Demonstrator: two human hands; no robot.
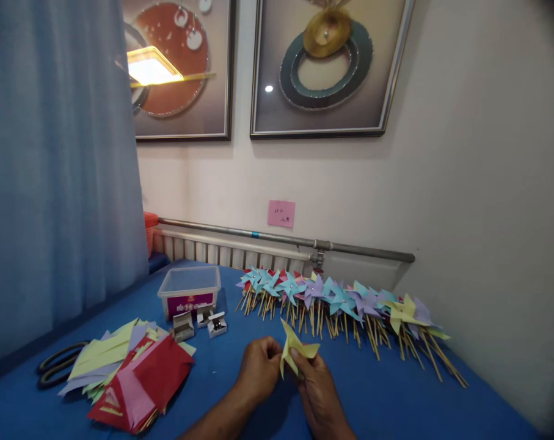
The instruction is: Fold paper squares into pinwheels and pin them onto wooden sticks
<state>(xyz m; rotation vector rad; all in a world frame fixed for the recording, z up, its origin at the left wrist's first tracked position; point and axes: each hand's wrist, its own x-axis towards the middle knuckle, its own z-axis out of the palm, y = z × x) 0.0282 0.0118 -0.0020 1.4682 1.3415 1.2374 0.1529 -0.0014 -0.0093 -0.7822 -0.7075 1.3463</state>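
Observation:
My left hand (258, 368) and my right hand (317, 385) meet over the blue table (222, 379), both pinched on a folded yellow paper pinwheel (295, 351). Its points stick up between my fingers. A long row of finished pinwheels (341, 302) on wooden sticks, in blue, purple, yellow and red, lies just beyond my hands along the wall.
A heap of cut coloured paper (130, 373) lies at the left, with black-handled scissors (59, 363) beside it. A clear plastic box (189, 290) and three small open boxes (198, 324) sit behind the heap. A radiator and pipe (286, 239) run along the wall.

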